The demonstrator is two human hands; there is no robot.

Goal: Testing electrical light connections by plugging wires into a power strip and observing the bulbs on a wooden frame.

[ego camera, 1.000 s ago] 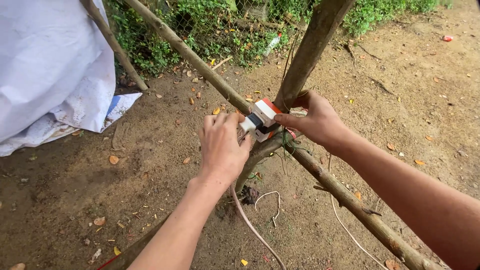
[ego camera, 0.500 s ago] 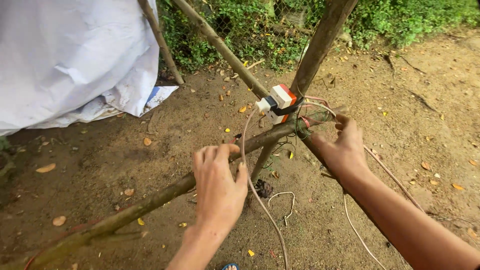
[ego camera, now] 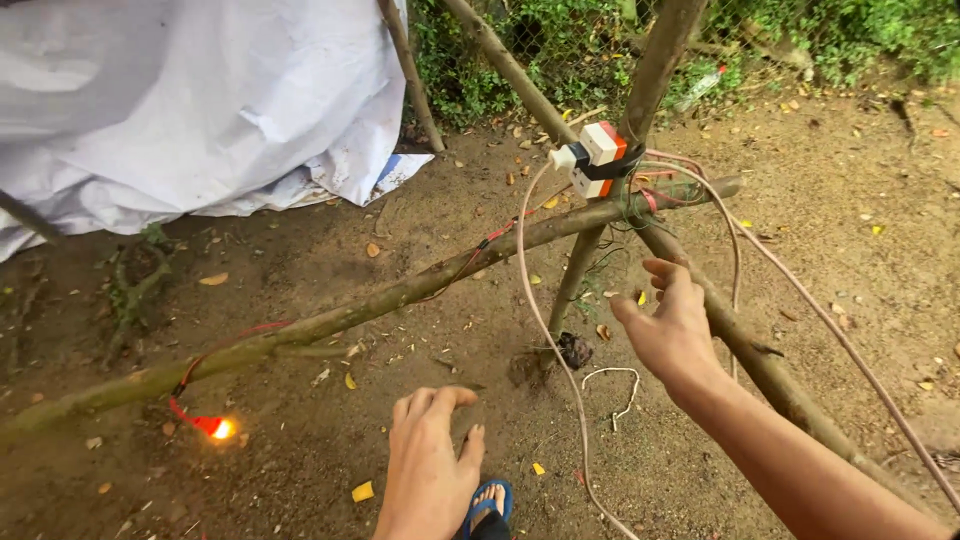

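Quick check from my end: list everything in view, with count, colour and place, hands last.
socket block: one, white and orange, strapped where the poles cross
plug: one, white, in the block's left side
cable: one, pale pink, hanging from the plug to the ground
poles: several, brown wood, lashed together
lit bulb: one, red-orange glow, under the long pole at left
tarp: one, white, upper left
sandal: one, blue, bottom centre
left hand: empty, open, low centre
right hand: empty, open, below the block
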